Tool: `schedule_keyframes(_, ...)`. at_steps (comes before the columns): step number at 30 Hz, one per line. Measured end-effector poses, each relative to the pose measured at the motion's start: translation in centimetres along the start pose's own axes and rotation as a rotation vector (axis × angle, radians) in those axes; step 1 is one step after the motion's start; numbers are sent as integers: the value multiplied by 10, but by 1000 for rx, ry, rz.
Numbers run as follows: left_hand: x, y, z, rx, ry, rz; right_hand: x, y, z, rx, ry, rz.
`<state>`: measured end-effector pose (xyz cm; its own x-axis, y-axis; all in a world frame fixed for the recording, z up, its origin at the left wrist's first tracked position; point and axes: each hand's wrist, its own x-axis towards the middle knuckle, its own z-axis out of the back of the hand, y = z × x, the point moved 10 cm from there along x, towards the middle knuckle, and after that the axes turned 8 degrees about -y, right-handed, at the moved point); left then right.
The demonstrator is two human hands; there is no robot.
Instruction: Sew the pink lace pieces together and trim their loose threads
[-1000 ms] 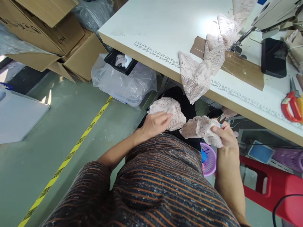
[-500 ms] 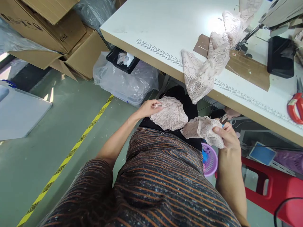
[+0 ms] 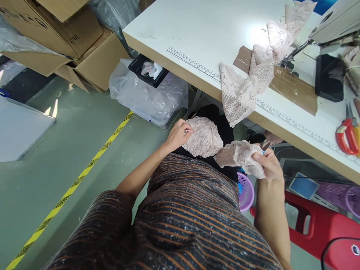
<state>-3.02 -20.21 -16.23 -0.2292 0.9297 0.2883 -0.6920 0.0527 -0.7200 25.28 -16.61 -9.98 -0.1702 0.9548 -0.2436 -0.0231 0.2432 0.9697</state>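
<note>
Across my lap lies a pale pink lace bra [image 3: 204,137], its two cup-shaped parts spread to either side. My left hand [image 3: 180,134] pinches the lace edge of the left part between thumb and fingers. Around the bunched right part [image 3: 243,155], my right hand [image 3: 268,163] is closed, thumb on top. A dark pointed tip and a bit of blue show beside the right fingers; what they belong to is mostly hidden. More matching lace [image 3: 239,93] hangs over the table's front edge and runs back to the sewing machine [image 3: 334,22].
The white table [image 3: 197,33] has a printed ruler along its edge. Red-handled scissors [image 3: 347,137] and a black tray [image 3: 329,77] lie at right. Below are a purple basket [image 3: 246,192] and a red stool [image 3: 323,225]. Cardboard boxes [image 3: 98,56] stand at left.
My left hand has turned over the lace edge, with its knuckles now more on top and the fingertips pinched together. My right hand keeps its hold. The view has shifted slightly.
</note>
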Motion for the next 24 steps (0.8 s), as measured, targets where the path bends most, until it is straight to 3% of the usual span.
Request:
schedule_keyframes(5, -17, -46, 26, 235, -204, -268, 2, -1, -1, 21, 0, -7)
schedule_keyframes(10, -37, -90, 32, 310, -264, -525, 7, -6, 3, 31, -30, -21)
schedule_keyframes(18, -26, -91, 43, 426, -303, -447, 7, -9, 7, 28, -41, -31)
schedule_keyframes(24, -56, -126, 17, 282, -79, -578, 9, -13, 2, 21, -30, -62)
